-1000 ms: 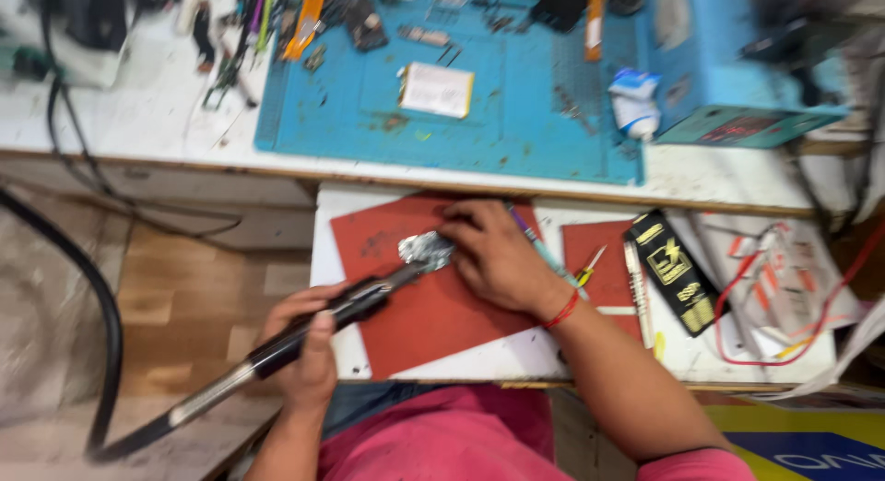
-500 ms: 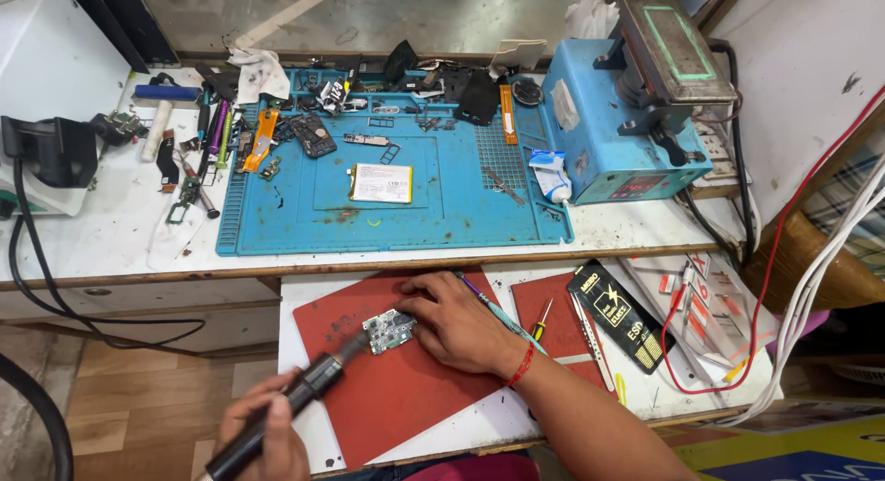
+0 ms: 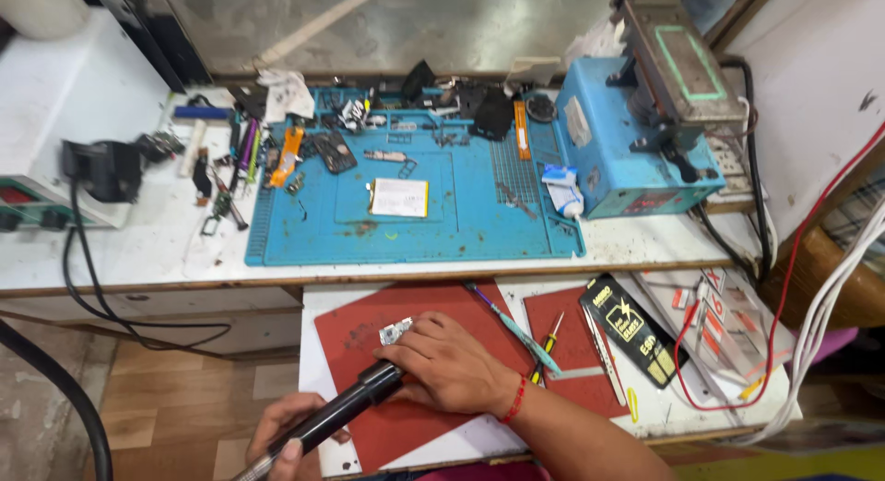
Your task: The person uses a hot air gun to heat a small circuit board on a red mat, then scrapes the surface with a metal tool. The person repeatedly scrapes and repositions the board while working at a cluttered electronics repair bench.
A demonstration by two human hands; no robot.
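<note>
**Now: both hands on a small part at the red mat**

Right hand (image 3: 449,366) lies palm-down on the red mat (image 3: 355,329), fingers curled narrow over a small silvery metal part (image 3: 395,332). Part sits on the mat's upper middle, just past the fingertips, touching them; whether it is pinched or only pressed down, cannot tell. Red thread band on that wrist.

Left hand (image 3: 288,435) at the bottom edge, fingers wrapped tight round the black barrel of a handheld tool (image 3: 341,412). Tool runs diagonally up to the right, its tip hidden under the right hand, close to the part. Thick black hose (image 3: 64,389) curves along the floor side at lower left.

On the same pull-out shelf: a teal-handled screwdriver (image 3: 516,332) just beside the right hand, a small yellow-and-black screwdriver (image 3: 548,338) next to it, a second smaller red mat (image 3: 572,315) under them, a black-and-yellow packet (image 3: 634,332) further right, red and white wires (image 3: 784,296) at the far right.

Upper bench, well apart from the hands: blue work mat (image 3: 415,227) scattered with small parts and tools, a white rectangular piece (image 3: 398,197) near its middle, a blue machine (image 3: 627,149) at its right end, a white tube (image 3: 562,188) leaning beside it, a grey box with knobs (image 3: 37,186) at far left.
</note>
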